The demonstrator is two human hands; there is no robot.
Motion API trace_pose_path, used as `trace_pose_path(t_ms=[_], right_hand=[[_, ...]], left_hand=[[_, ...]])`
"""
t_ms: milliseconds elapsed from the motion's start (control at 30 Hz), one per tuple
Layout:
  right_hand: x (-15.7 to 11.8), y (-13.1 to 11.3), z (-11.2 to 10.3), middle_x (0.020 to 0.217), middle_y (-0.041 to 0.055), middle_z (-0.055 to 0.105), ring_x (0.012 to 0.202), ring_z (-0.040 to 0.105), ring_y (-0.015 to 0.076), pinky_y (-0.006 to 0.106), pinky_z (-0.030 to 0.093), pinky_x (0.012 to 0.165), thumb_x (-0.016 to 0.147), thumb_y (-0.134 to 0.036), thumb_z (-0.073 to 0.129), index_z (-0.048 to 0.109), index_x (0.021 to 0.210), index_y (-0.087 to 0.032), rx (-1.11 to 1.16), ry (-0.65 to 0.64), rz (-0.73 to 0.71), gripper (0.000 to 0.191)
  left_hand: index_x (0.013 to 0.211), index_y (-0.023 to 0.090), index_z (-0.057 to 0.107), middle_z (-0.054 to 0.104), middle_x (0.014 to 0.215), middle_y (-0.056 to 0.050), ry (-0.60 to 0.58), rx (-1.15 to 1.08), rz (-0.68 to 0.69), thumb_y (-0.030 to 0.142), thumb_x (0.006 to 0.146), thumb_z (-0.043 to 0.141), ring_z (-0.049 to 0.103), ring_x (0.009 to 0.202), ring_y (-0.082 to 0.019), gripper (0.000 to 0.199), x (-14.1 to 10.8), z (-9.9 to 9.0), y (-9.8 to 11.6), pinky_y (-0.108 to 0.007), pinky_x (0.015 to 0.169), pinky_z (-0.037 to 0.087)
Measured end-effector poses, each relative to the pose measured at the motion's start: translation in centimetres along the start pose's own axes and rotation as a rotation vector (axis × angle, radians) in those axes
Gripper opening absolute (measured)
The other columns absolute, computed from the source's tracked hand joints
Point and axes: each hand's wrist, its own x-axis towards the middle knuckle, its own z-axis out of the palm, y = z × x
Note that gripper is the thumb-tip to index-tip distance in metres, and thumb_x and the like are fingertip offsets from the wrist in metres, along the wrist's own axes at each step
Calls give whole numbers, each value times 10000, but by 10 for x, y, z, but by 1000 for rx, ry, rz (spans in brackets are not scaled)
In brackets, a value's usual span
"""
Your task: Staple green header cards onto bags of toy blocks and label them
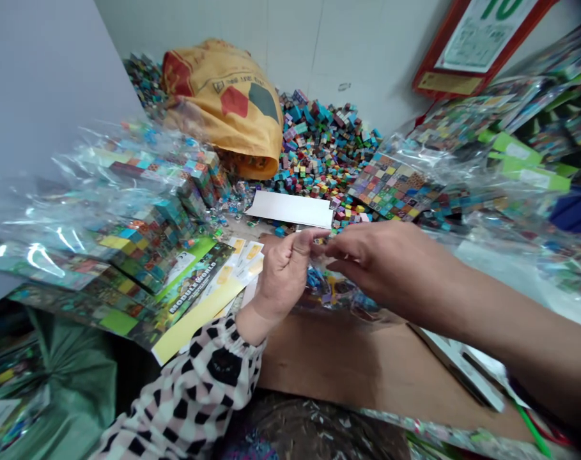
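Note:
My left hand [285, 271] is closed, thumb pressed on the bent forefinger, at the top of a clear plastic bag [335, 294] with small blue, purple and yellow pieces inside. The film between the fingers is hard to see. Right beside that thumb, my right hand [386, 259] has its fingers bent and drawn together; what they pinch is hidden. Just beyond both hands lies a folded white card [290, 207]. Left of my left wrist are printed paper strips [232, 275] and a green "Module World" package [189, 281].
A heap of small coloured cubes [314, 147] rises against the wall, with a yellow sack [227, 108] on it. Plastic-wrapped block packs [146, 236] crowd the left; more packs [395, 185] lie right. Brown cardboard [328, 351] covers the near surface, a metal tool [463, 364] on it.

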Motion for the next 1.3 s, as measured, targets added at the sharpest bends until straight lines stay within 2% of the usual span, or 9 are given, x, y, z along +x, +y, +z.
trace_pose_path(t_ms=[233, 400, 467, 533, 667, 767, 933, 1067, 1300], right_hand=[[4, 9, -1, 727, 7, 738, 590, 604, 116, 247, 346, 541, 850, -140, 554, 744, 817, -209, 229, -94, -89, 205], [-35, 50, -36, 763, 6, 735, 651, 633, 139, 274, 465, 597, 840, -359, 666, 753, 869, -215, 596, 302, 93, 171], [-57, 69, -36, 818, 23, 743, 711, 656, 164, 296, 503, 633, 792, -433, 732, 751, 883, -227, 737, 360, 192, 226], [-77, 81, -26, 861, 27, 732, 779, 665, 181, 314, 519, 676, 750, -450, 786, 728, 876, -243, 815, 391, 242, 249], [-103, 80, -5, 849, -4, 670, 828, 625, 160, 314, 479, 750, 832, -271, 751, 662, 840, -259, 527, 629, 80, 90], [-104, 68, -8, 902, 45, 720, 841, 641, 178, 330, 463, 763, 934, -187, 606, 677, 968, -213, 207, 435, -63, 84], [-84, 57, -17, 842, 91, 722, 752, 625, 220, 372, 406, 734, 966, -209, 503, 720, 955, -152, -121, 167, -99, 225], [-77, 51, -8, 899, 81, 717, 733, 602, 202, 348, 363, 684, 949, -140, 476, 701, 1015, -161, -197, 95, -69, 235], [-74, 45, -3, 801, 62, 657, 656, 520, 143, 296, 315, 606, 898, -89, 486, 646, 755, -161, -107, -110, 46, 226]], left_hand=[[945, 216, 765, 709, 742, -16, 32, 22, -2, 596, 976, 441, 650, 705, -133, 500, 1, 0, 1, -261, 691, 512], [1194, 230, 648, 769, 979, -42, -110, -209, -137, 488, 742, 816, 716, 947, -193, 547, 4, -8, 8, -301, 832, 562], [1142, 228, 665, 769, 979, -30, -138, -187, -195, 337, 624, 910, 714, 944, -191, 584, 5, -11, 9, -284, 806, 572], [992, 213, 717, 768, 919, -18, -148, -136, -229, 273, 615, 902, 712, 864, -171, 424, 6, -13, 8, -265, 761, 573], [816, 210, 755, 779, 870, -20, -138, -99, -256, 285, 660, 869, 705, 793, -155, 207, 7, -11, 6, -252, 722, 567], [790, 219, 772, 793, 877, -32, -107, -108, -200, 282, 682, 856, 720, 822, -172, 150, 7, -8, 4, -273, 763, 577], [771, 247, 781, 803, 874, -17, -68, -144, -143, 242, 718, 836, 731, 860, -179, 76, 5, -5, 3, -301, 846, 578], [748, 261, 770, 799, 866, 0, -62, -160, -109, 250, 743, 827, 730, 860, -173, 58, 5, -5, 1, -311, 867, 574], [773, 223, 773, 795, 912, -42, -72, -112, -105, 280, 793, 784, 726, 913, -211, 62, 4, -3, 3, -363, 918, 557]])
